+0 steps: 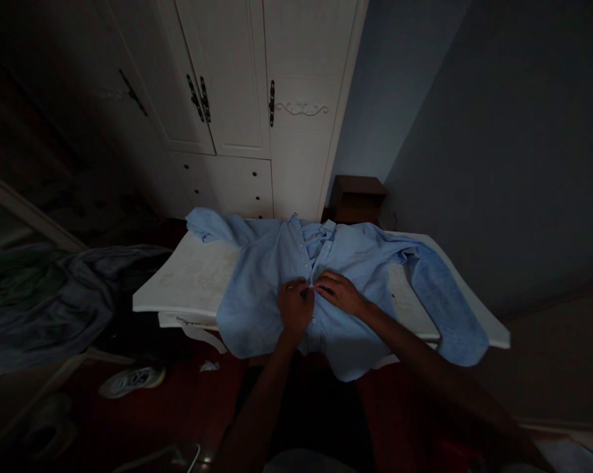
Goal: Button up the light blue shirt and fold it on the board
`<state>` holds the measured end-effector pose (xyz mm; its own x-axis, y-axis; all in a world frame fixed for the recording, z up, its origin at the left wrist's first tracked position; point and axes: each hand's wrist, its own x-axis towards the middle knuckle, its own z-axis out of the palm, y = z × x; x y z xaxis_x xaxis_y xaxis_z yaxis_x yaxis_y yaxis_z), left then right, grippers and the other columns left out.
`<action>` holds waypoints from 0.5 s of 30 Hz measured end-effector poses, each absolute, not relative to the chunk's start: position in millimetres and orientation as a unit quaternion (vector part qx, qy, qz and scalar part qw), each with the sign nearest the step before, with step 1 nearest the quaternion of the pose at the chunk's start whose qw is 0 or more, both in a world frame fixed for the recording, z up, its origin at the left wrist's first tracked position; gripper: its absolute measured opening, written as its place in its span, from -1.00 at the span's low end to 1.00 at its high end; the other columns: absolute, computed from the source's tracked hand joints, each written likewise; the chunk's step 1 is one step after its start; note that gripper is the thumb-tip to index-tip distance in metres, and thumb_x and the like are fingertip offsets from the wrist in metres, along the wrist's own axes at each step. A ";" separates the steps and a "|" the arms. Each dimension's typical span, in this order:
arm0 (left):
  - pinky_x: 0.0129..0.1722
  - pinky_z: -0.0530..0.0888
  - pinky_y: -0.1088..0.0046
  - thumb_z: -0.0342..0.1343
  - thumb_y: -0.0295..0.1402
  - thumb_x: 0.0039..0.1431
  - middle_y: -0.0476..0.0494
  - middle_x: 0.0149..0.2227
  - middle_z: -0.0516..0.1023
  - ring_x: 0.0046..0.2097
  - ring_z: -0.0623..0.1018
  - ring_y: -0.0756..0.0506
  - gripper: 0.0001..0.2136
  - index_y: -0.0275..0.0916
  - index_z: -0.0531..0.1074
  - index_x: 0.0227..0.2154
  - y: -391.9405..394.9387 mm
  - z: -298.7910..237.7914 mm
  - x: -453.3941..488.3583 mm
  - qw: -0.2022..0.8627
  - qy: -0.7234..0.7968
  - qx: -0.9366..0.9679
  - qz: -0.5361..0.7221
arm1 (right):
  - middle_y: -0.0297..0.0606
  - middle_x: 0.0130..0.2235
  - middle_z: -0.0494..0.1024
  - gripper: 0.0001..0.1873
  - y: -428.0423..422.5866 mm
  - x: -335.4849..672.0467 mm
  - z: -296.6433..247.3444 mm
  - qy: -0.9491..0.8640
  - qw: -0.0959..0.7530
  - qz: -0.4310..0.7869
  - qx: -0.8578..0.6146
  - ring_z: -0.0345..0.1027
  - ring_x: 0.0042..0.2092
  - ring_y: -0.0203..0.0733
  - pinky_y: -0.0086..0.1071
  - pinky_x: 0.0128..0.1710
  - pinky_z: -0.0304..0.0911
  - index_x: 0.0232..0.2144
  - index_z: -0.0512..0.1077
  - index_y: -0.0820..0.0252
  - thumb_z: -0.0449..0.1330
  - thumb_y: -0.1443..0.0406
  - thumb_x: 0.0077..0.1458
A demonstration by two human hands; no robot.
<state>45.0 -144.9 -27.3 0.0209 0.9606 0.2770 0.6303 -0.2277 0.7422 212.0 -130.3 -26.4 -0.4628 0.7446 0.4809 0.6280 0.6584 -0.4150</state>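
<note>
A light blue button-up shirt (pixel 365 263) lies spread front-up across a small white table (pixel 192 276), its sleeves reaching left and right. My left hand (pixel 295 307) sits on the shirt's button placket, fingers curled and pinching the fabric near a button. My right hand (pixel 340 292) meets it from the right, fingers pressed together on the opposite edge of the placket. The two hands touch at the middle of the shirt front. The shirt's hem hangs over the table's near edge.
A white wardrobe (pixel 257 98) with dark handles stands behind the table. A brown wooden stool or box (pixel 358 197) sits at the back right. Dark bedding (pixel 54 295) lies to the left. A pale sneaker (pixel 131 381) rests on the red floor.
</note>
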 end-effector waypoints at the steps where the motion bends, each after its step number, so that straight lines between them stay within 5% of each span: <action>1: 0.14 0.35 0.25 0.14 -0.41 0.14 -0.15 -0.08 0.62 0.01 0.49 -0.14 -0.86 -0.24 0.59 -0.29 -145.0 -27.4 45.3 0.217 0.586 0.677 0.389 | -0.19 -0.29 0.48 -0.79 -132.7 210.5 -24.0 -0.839 0.335 0.100 -0.418 0.38 -0.24 -0.18 -0.29 -0.19 0.38 -0.31 0.49 0.15 0.09 0.23 0.27; 5: 0.13 0.36 0.25 0.14 -0.39 0.15 -0.08 -0.10 0.62 0.00 0.50 -0.11 -0.88 -0.19 0.59 -0.32 -144.1 -29.1 45.9 0.239 0.591 0.653 0.410 | -0.24 -0.39 0.51 -0.83 -142.3 204.8 -14.3 -0.709 0.382 0.282 -0.522 0.38 -0.37 -0.24 -0.36 -0.37 0.36 -0.40 0.52 0.18 0.18 0.23 0.14; 9: 0.12 0.38 0.29 0.14 -0.40 0.15 -0.06 -0.11 0.62 -0.01 0.51 -0.08 -0.89 -0.17 0.58 -0.34 -143.5 -31.7 45.2 0.266 0.571 0.635 0.447 | -0.25 -0.42 0.56 -0.81 -148.7 200.4 -6.3 -0.478 0.360 0.579 -0.554 0.28 -0.57 -0.36 -0.52 -0.70 0.10 -0.38 0.54 0.25 0.27 0.22 -0.02; 15: 0.07 0.41 0.30 0.17 -0.45 0.12 -0.08 -0.17 0.64 -0.07 0.55 -0.08 -0.90 -0.20 0.58 -0.39 -142.3 -35.5 45.2 0.274 0.550 0.629 0.475 | -0.19 -0.42 0.61 -0.86 -150.0 189.7 -3.5 -0.319 0.383 0.666 -0.555 0.34 -0.57 -0.40 -0.61 -0.72 0.08 -0.45 0.53 0.31 0.35 0.33 -0.12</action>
<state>45.2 -142.3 -35.5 -0.0571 0.9534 0.2962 0.4319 -0.2439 0.8683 189.7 -150.0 -3.5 -0.0921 0.8641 -0.4949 -0.1559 -0.5034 -0.8499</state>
